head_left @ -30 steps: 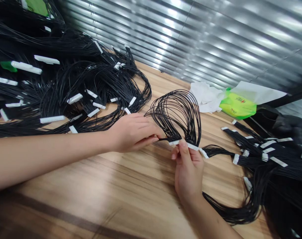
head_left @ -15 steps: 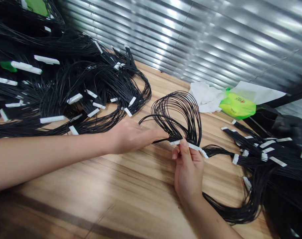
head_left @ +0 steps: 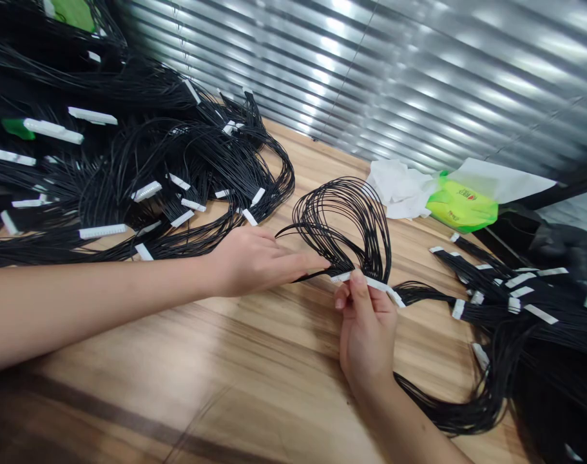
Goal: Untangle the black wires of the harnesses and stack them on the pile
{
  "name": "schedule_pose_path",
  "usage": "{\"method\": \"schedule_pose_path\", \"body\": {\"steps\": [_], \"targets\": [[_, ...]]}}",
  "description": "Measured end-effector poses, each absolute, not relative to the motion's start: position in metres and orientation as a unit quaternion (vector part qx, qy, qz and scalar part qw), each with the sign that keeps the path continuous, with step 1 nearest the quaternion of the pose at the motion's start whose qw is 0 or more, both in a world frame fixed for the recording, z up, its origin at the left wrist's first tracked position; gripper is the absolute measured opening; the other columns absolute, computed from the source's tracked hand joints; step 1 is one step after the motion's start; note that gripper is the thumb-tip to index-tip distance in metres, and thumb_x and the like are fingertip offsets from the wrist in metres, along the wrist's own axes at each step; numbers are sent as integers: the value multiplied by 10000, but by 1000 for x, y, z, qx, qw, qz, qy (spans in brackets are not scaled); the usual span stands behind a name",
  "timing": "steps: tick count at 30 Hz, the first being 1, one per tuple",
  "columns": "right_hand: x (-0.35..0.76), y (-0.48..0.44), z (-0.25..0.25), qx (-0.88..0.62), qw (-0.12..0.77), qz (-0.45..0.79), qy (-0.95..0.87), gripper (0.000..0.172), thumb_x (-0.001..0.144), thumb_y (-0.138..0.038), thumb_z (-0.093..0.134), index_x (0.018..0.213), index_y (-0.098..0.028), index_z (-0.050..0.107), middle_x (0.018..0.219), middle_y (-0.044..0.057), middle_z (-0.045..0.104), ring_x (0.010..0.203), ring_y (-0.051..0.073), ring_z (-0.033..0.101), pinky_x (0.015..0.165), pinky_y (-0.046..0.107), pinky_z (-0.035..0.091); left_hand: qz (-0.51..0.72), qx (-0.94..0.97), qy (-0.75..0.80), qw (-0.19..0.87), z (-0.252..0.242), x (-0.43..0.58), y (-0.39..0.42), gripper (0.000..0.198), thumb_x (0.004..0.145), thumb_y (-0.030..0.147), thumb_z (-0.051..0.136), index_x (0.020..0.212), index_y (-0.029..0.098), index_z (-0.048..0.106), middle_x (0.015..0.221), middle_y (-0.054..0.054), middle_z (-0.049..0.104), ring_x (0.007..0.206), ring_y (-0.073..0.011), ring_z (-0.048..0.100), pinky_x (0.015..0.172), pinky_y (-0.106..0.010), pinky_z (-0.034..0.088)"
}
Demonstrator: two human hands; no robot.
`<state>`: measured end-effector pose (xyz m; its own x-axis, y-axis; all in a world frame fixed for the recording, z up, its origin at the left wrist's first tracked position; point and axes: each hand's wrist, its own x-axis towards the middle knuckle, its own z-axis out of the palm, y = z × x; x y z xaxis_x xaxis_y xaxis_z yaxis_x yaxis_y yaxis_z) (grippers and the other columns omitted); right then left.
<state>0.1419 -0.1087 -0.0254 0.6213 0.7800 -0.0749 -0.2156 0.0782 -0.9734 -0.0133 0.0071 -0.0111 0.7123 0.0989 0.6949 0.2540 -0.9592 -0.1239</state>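
A loop of thin black wires (head_left: 344,219) arches over the wooden table (head_left: 216,361), both ends fixed in a white connector strip (head_left: 370,283). My right hand (head_left: 365,335) is closed on that strip, thumb on top. My left hand (head_left: 257,261) reaches in from the left with its fingers pinched on a single black wire just beside the strip's left end.
A large heap of black wire harnesses with white connectors (head_left: 104,174) fills the left and back. Another pile of harnesses (head_left: 515,303) lies at the right. A green tissue pack (head_left: 460,205) and crumpled white paper (head_left: 399,187) sit near the corrugated metal wall.
My left hand's fingers slid right along a wire toward the connector strip. The wire loop shifted slightly. My right hand stayed put.
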Motion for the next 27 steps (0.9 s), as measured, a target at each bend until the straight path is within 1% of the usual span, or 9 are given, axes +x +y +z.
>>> {"method": "schedule_pose_path", "body": {"steps": [3,6,17,22,25,27], "targets": [[142,-108,-25,-580,688,357,-249,279,749,-391,709,636,-166,589,515,-56,499,507,90,409,530,252,322,-370,-920,-88,97,-11,-13,8,276,862,209,584,1131,263,611,663,137,694,516,-3,580,513,-187,400],[142,-109,-25,-586,683,352,-256,292,751,-401,703,624,-168,579,512,-54,496,509,94,407,529,254,317,-370,-921,-83,88,-10,-14,8,275,861,184,573,1118,272,616,733,133,715,545,-6,594,504,-205,386],[143,-109,-27,-590,675,355,-264,278,757,-404,703,652,-167,601,520,-50,508,513,95,414,531,250,321,-366,-923,-91,79,-12,-14,7,259,880,232,578,1133,280,601,724,119,718,576,-27,629,556,-193,423],[143,-110,-28,-593,670,353,-273,275,761,-409,699,669,-167,609,524,-55,510,509,90,415,533,250,324,-355,-926,-96,83,-10,-13,6,210,887,258,568,1086,290,626,718,116,718,571,-24,623,561,-191,419],[142,-110,-27,-597,666,350,-279,296,757,-424,695,651,-164,601,510,-59,487,505,91,413,532,253,327,-356,-924,-112,80,-9,-12,5,154,895,290,560,1024,262,640,674,110,706,561,-31,621,554,-194,413],[142,-109,-27,-603,661,349,-280,309,751,-437,693,645,-164,596,507,-58,480,504,94,413,529,256,328,-352,-925,-127,67,-8,-12,4,127,896,292,556,971,240,645,694,101,707,578,-40,625,546,-200,404]]}}
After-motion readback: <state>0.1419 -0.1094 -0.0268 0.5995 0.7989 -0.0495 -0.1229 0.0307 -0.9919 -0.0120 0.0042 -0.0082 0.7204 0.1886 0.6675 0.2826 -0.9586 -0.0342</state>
